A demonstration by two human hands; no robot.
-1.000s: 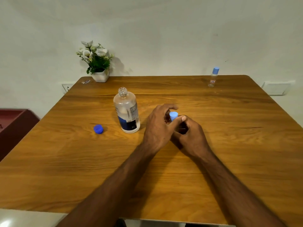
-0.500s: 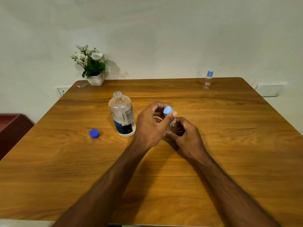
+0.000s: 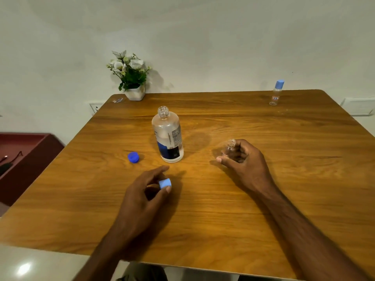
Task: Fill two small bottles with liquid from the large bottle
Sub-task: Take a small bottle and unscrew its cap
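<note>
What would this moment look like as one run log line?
step: small bottle uncapped | left hand: pinches light blue cap | right hand: holds small bottle | large bottle: open, upright

The right hand (image 3: pixel 244 161) hides most of the small bottle (image 3: pixel 230 148); only its neck shows. The far bottle's label (image 3: pixel 275 97) is too small to read. The table (image 3: pixel 223 230) is cut off at the bottom edge.
</note>
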